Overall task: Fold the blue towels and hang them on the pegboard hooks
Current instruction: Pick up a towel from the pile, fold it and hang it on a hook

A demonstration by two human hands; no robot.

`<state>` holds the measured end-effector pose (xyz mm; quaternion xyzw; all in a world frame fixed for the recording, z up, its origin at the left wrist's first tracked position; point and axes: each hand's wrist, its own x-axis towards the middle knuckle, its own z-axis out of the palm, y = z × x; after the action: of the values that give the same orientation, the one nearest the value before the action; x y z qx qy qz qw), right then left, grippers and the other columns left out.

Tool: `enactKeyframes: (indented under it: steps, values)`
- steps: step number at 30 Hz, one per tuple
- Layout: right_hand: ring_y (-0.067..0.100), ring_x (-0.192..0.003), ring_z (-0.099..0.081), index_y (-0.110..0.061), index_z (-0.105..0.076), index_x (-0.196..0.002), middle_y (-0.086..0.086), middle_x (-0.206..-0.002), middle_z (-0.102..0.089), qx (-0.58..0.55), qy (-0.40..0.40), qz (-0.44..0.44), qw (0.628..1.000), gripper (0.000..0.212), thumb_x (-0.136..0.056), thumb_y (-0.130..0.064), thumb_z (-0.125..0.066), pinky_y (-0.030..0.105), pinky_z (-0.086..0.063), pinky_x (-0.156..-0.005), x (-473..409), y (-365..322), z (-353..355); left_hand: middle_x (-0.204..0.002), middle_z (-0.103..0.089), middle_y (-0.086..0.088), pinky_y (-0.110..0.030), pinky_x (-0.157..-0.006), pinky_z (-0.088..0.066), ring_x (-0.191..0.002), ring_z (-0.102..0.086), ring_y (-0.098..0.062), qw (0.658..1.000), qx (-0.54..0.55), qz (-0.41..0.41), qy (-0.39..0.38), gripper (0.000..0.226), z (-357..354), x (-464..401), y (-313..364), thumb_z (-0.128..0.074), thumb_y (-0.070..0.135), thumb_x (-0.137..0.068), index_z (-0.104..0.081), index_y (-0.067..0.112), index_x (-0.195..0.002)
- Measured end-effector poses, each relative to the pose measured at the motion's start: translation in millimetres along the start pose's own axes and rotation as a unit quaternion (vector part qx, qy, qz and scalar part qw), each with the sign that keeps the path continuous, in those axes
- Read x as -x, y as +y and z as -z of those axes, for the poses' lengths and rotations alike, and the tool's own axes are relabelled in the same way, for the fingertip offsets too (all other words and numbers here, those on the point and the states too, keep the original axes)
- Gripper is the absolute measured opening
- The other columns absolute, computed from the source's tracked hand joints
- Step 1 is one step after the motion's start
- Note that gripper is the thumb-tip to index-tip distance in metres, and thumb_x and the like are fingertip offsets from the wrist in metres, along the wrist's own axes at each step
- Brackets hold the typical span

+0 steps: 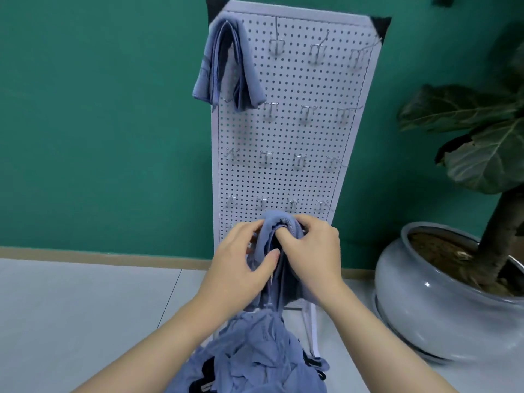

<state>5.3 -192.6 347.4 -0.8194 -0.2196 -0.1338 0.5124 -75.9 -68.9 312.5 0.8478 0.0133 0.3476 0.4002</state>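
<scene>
1. Tall white perforated pegboard panel with black corner caps (286, 131) stands upright against a green wall (99, 123), its foot on a pale grey tiled floor (85, 307)
2. Small silver wire hooks (306, 112) sit in rows across the panel; most carry nothing
3. One folded blue cloth towel (226, 63) hangs draped over a hook at the panel's upper left corner, its layered ends pointing down
4. A second folded blue towel (276, 245) is held low in front of the panel, near its bottom rows of hooks; its folded top edge arches upward between the two hands, and its length hangs down below them. Whether it rests on a hook cannot be told, since the hands cover that spot
5. Left hand (241, 265): gripping the second towel from the left, thumb laid across the front of the cloth, fingers curled behind it
6. Right hand (314, 248): gripping the same towel from the right, fingers curled into the fold near the top
7. A loose heap of crumpled blue towels (255, 355) lies at the bottom of the view, just below the forearms, with some dark items partly showing among the cloth
8. At right, a glossy round grey ceramic pot (419, 304) stands on the floor, holding a broad-leaved green plant (482, 131) with a dark trunk
</scene>
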Motion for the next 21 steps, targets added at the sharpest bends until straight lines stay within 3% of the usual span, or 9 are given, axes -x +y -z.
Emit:
enactKeyframes:
  steps: [4,11,14,18,21]
  values:
    - [0.013,-0.054,-0.023,-0.014,-0.039,-0.054,-0.004,-0.048,-0.030,-0.011,-0.011,0.029,0.999,0.038,-0.080,-0.022,-0.065,0.034,-0.025,-0.052,-16,-26,15,-0.110,-0.060,0.014,-0.022,-0.088,-0.047,-0.103,-0.057,-0.002,0.997,-0.012,-0.015,0.074,0.028,1,-31,20,-0.067,0.019,-0.091,-0.062,0.028,-0.118]
    - [0.013,-0.053,-0.023,-0.016,-0.034,-0.052,-0.006,-0.047,-0.027,-0.030,0.026,0.096,0.995,0.042,-0.083,-0.018,-0.061,0.031,-0.022,-0.050,-68,-81,46,-0.109,-0.055,0.006,-0.044,-0.080,-0.050,-0.094,-0.055,-0.019,0.985,-0.089,-0.085,0.120,0.022,23,-110,68,-0.062,0.022,-0.090,-0.054,0.025,-0.111]
    - [0.013,-0.052,-0.022,-0.017,-0.030,-0.051,-0.006,-0.046,-0.026,-0.028,0.053,0.132,0.989,0.044,-0.083,-0.017,-0.060,0.032,-0.022,-0.050,-97,-105,59,-0.112,-0.054,0.001,-0.043,-0.077,-0.048,-0.097,-0.054,-0.024,0.978,-0.120,-0.106,0.136,0.029,35,-144,90,-0.061,0.014,-0.086,-0.053,0.019,-0.114]
    - [0.012,-0.049,-0.032,-0.019,-0.035,-0.055,-0.006,-0.045,-0.034,-0.009,0.084,0.195,0.977,0.039,-0.087,-0.014,-0.056,0.024,-0.023,-0.045,-140,-133,70,-0.106,-0.063,0.001,-0.043,-0.085,-0.049,-0.098,-0.057,-0.023,0.970,-0.082,-0.139,0.184,0.017,55,-190,111,-0.052,0.017,-0.091,-0.058,0.019,-0.107]
    - [0.009,-0.065,-0.049,-0.023,-0.051,-0.075,-0.010,-0.069,-0.054,0.012,0.089,0.245,0.965,0.022,-0.093,-0.011,-0.050,0.026,-0.035,-0.059,-173,-154,77,-0.095,-0.068,-0.001,-0.040,-0.083,-0.049,-0.089,-0.059,-0.021,0.966,-0.055,-0.146,0.207,0.017,73,-224,120,-0.049,0.015,-0.096,-0.062,0.016,-0.106]
